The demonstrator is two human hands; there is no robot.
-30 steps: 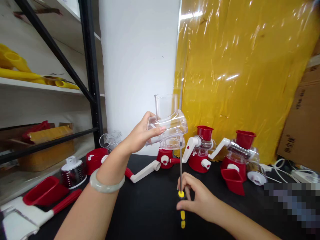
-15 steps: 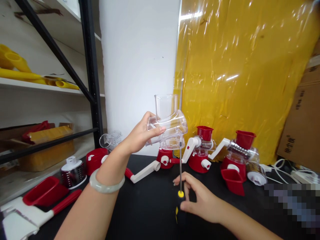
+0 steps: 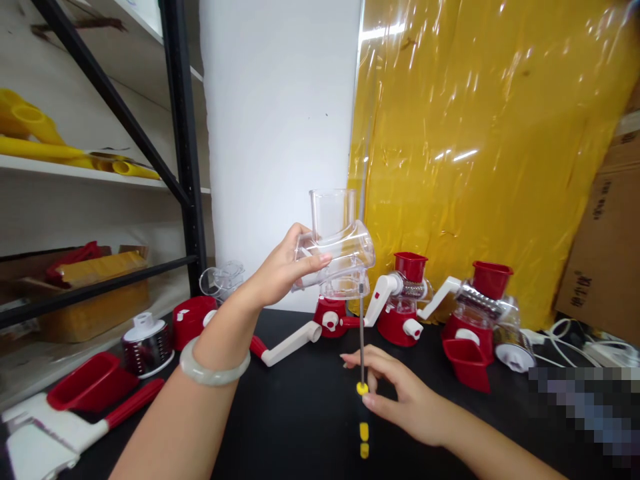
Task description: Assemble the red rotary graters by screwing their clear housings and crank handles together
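The black-and-yellow screwdriver (image 3: 363, 347) stood upright beneath the clear plastic housing (image 3: 335, 250), shaft tip at its underside; the left hand (image 3: 287, 267) gripped the housing, the right hand (image 3: 405, 400), nearer, pinched the handle's top.

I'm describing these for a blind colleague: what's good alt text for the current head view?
Left hand holds up a clear plastic housing; right hand holds a black and yellow screwdriver, its shaft pointing up at the base. Behind, red and white drum graters stand on a black table.
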